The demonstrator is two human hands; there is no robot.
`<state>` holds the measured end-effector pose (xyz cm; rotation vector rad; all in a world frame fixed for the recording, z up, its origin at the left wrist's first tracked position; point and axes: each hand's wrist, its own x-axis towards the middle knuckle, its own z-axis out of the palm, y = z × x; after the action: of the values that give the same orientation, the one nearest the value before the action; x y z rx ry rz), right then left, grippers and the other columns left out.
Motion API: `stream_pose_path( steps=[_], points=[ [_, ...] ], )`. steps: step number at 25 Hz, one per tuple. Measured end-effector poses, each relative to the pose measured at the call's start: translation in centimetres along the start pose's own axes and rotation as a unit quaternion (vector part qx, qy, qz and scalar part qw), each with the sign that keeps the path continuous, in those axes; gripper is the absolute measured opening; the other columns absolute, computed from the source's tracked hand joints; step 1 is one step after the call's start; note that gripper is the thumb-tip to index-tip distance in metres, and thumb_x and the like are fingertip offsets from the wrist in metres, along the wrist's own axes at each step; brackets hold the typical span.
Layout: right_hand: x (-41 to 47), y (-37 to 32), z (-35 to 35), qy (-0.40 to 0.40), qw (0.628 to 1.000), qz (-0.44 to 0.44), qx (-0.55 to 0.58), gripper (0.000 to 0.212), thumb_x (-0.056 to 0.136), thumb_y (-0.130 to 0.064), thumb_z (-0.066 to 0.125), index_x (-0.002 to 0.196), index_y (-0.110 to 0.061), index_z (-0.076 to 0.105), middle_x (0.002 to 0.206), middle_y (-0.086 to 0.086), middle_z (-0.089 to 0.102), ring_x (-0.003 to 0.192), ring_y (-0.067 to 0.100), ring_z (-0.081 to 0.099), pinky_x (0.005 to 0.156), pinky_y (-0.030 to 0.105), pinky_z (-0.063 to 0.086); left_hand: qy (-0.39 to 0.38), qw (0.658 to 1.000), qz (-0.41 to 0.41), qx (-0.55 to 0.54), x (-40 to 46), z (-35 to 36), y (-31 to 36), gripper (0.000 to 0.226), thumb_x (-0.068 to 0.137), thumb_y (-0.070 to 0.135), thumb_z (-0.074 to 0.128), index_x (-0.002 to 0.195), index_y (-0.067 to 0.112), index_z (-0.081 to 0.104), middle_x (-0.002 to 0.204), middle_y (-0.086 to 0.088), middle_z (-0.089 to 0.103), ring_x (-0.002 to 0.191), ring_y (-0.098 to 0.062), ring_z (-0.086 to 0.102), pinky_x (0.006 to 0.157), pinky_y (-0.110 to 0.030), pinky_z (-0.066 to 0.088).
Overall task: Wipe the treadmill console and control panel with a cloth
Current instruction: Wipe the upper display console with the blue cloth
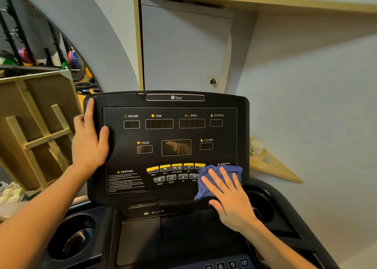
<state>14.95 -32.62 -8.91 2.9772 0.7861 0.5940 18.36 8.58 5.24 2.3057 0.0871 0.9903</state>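
The black treadmill console (169,134) fills the middle of the head view, with dark display windows and a row of yellow buttons (175,167) low on its face. A blue cloth (208,175) lies flat on the console's lower right corner, over the right end of the button rows. My right hand (228,195) presses on the cloth with fingers spread. My left hand (89,140) grips the console's left edge, thumb on the front face. Below the console, number keys (226,265) of the control panel show at the bottom edge.
Two round cup holders (75,236) (259,205) flank the lower deck. A wooden frame (38,130) stands to the left, a wooden corner shelf (271,166) with a paper cup to the right. A grey cabinet door (183,50) is behind the console.
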Motion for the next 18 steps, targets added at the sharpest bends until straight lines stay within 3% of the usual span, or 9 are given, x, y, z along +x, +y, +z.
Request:
stream_pose_path(
  steps=[3,7,11,15,18],
  points=[
    [0.8,0.9,0.0,0.009,0.999,0.046,0.005,0.061,0.106,-0.046,0.026,0.163,-0.034,0.010,0.172,-0.006,0.007,0.159,0.026,0.006,0.125,0.048,0.003,-0.001,1.000,-0.002,0.001,0.0,0.0,0.0,0.072,0.096,0.035,0.041,0.158,0.035,0.004,0.140,-0.021,0.036,0.101,-0.047,0.058,0.086,-0.056,0.047],
    [4.3,1.3,-1.3,0.046,0.992,0.119,0.000,0.058,0.108,-0.049,0.003,0.164,-0.031,0.003,0.172,0.001,0.002,0.159,0.031,-0.001,0.125,0.054,0.006,-0.002,1.000,-0.008,0.000,0.0,0.0,0.2,0.073,0.094,0.038,0.039,0.158,0.034,0.005,0.140,-0.021,0.036,0.100,-0.046,0.058,0.085,-0.054,0.047],
    [9.2,0.2,-3.2,0.103,0.983,0.147,0.025,0.058,0.108,-0.050,0.003,0.163,-0.032,0.001,0.172,0.003,0.004,0.158,0.034,-0.001,0.125,0.056,0.002,0.002,1.000,-0.009,0.001,0.0,0.0,0.2,0.072,0.094,0.040,0.038,0.158,0.033,0.007,0.139,-0.022,0.037,0.100,-0.046,0.058,0.086,-0.054,0.047],
    [11.7,-2.5,-4.2,0.108,0.988,0.108,0.011,0.059,0.107,-0.049,0.003,0.163,-0.030,0.004,0.172,0.004,0.003,0.158,0.038,-0.003,0.124,0.059,0.001,0.006,1.000,-0.008,0.004,0.0,0.1,0.3,0.071,0.095,0.040,0.037,0.158,0.032,0.008,0.139,-0.022,0.037,0.100,-0.045,0.058,0.084,-0.053,0.047],
    [11.0,-4.2,-3.4,0.085,0.996,0.016,0.001,0.060,0.108,-0.047,0.021,0.164,-0.030,0.007,0.172,0.003,0.005,0.158,0.037,-0.005,0.122,0.062,0.006,0.006,1.000,-0.009,0.000,0.0,0.0,0.3,0.071,0.094,0.040,0.037,0.158,0.032,0.008,0.139,-0.022,0.037,0.100,-0.044,0.058,0.084,-0.052,0.046]
  ],
)
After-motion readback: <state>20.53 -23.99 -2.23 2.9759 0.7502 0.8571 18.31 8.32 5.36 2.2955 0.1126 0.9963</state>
